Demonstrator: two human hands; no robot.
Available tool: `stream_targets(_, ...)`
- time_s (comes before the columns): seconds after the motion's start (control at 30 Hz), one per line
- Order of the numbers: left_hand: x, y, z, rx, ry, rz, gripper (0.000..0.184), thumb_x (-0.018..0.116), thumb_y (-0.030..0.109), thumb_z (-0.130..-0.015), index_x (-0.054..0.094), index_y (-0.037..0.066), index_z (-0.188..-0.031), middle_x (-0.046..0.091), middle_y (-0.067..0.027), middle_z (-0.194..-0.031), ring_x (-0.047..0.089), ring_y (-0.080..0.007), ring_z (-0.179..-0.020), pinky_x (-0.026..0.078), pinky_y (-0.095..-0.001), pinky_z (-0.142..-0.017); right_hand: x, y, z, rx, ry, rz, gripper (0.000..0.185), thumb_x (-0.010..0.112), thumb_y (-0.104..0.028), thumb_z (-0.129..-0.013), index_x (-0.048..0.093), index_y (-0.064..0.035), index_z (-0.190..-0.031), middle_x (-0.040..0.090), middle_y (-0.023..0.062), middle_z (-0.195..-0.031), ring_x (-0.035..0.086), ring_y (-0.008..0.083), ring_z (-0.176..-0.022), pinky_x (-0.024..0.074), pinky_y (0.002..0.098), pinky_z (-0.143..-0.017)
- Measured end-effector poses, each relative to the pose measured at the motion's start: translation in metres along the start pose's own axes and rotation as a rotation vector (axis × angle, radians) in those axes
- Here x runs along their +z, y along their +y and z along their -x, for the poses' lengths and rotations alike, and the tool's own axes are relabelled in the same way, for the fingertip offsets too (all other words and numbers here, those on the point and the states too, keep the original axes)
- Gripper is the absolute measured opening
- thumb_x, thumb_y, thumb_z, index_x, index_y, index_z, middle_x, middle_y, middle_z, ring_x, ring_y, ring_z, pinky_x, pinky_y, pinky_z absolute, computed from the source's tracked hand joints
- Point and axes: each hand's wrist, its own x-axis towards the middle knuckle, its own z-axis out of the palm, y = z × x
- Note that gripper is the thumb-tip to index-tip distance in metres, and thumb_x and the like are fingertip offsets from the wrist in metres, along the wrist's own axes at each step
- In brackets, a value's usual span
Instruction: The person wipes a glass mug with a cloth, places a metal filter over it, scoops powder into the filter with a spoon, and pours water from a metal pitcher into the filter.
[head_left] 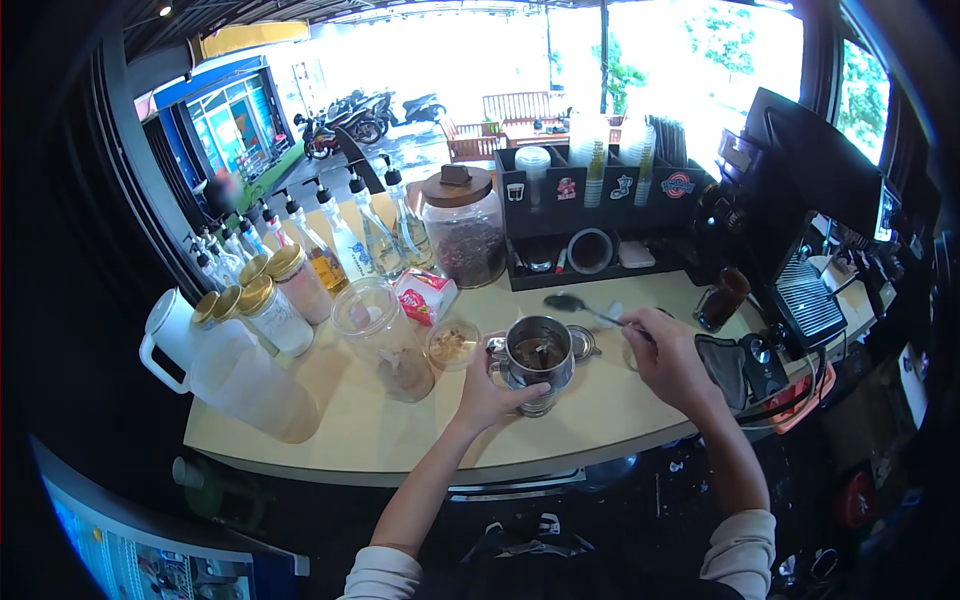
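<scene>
My left hand (492,398) is wrapped round a metal drip filter cup (560,372), its thumb on the front. Something dark lies inside the cup, along with a small upright post. Beneath it a glass (538,404) partly shows. My right hand (668,362) grips the handle of a spoon (566,302), whose dark bowl points left, above and behind the cup. A round metal lid (584,343) lies just right of the cup. Left of my left hand are a shallow round dish or lid (453,343) with tan contents and an uncapped clear jar (388,350) holding brown powder.
Pump bottles (345,240), gold-lidded jars (272,310) and a pitcher (245,380) crowd the left side. A wooden-lidded jar (465,235) and a black cup organizer (600,225) line the back. At right stand a dark-filled glass mug (722,300) and a coffee machine (808,295).
</scene>
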Motion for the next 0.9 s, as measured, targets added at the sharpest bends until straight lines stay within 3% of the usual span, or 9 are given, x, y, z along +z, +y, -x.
stream_targets(0.07,0.001,0.001,0.001,-0.013,0.01,0.019,0.079,0.088,0.027,-0.057,0.046,0.002,-0.118,0.059,-0.0122,-0.108,0.059,-0.0199,-0.101,0.046,-0.0342,-0.09,0.0,-0.011,-0.006,-0.18,-0.136,0.08,0.005,0.057,-0.004,-0.085,0.056,0.0006,-0.088,0.06,0.0161,-0.08,0.06,0.0323,-0.069,0.0469,0.0367,-0.061)
stream_targets(0.2,0.001,-0.002,0.0,-0.021,0.008,0.053,0.078,0.088,0.027,-0.056,0.047,0.002,-0.117,0.06,-0.0114,-0.107,0.059,-0.0197,-0.101,0.045,-0.0346,-0.091,0.014,-0.022,-0.013,-0.169,-0.249,0.248,0.007,0.059,-0.003,-0.083,0.058,0.0005,-0.089,0.06,0.0141,-0.078,0.06,0.0319,-0.067,0.0473,0.0355,-0.06)
stream_targets(0.3,0.002,-0.001,0.001,-0.019,0.011,0.116,0.078,0.088,0.028,-0.056,0.047,0.002,-0.118,0.061,-0.0112,-0.107,0.059,-0.0196,-0.101,0.045,-0.0348,-0.091,0.026,-0.023,-0.022,-0.245,-0.21,0.083,0.007,0.061,-0.002,-0.082,0.059,0.0003,-0.088,0.06,0.0125,-0.075,0.06,0.0299,-0.064,0.0471,0.0339,-0.057)
stream_targets(0.37,0.003,0.003,0.001,-0.022,0.008,0.112,0.079,0.088,0.028,-0.056,0.047,0.002,-0.118,0.061,-0.0112,-0.107,0.059,-0.0197,-0.101,0.045,-0.0348,-0.091,0.029,-0.027,-0.029,-0.239,-0.221,-0.217,0.007,0.061,-0.001,-0.082,0.06,0.0003,-0.089,0.059,0.0116,-0.073,0.059,0.0274,-0.063,0.0464,0.0328,-0.057)
stream_targets(0.57,0.001,0.003,0.0,-0.02,0.003,0.08,0.078,0.087,0.028,-0.056,0.048,0.002,-0.118,0.061,-0.0109,-0.107,0.06,-0.0197,-0.102,0.045,-0.0351,-0.091,0.029,-0.015,-0.029,-0.302,-0.249,-0.075,0.008,0.059,0.0,-0.084,0.061,0.0001,-0.092,0.061,0.0114,-0.076,0.061,0.0261,-0.066,0.0467,0.0319,-0.059)
stream_targets(0.67,0.001,0.003,-0.001,-0.011,-0.001,0.07,0.078,0.087,0.028,-0.056,0.048,0.002,-0.118,0.062,-0.0107,-0.107,0.06,-0.0198,-0.101,0.045,-0.0353,-0.091,0.027,-0.014,-0.024,-0.311,-0.319,-0.187,0.009,0.056,-0.001,-0.085,0.058,0.0012,-0.094,0.059,0.0156,-0.084,0.061,0.0321,-0.071,0.0468,0.0384,-0.061)
stream_targets(0.9,0.001,0.002,0.0,-0.018,-0.002,0.087,0.078,0.088,0.029,-0.056,0.048,0.003,-0.118,0.063,-0.0112,-0.106,0.061,-0.0197,-0.1,0.046,-0.0356,-0.091,0.026,-0.003,-0.029,-0.283,-0.336,-0.203,0.01,0.056,-0.002,-0.086,0.058,0.0013,-0.095,0.061,0.0148,-0.085,0.061,0.0317,-0.074,0.0477,0.0379,-0.064)
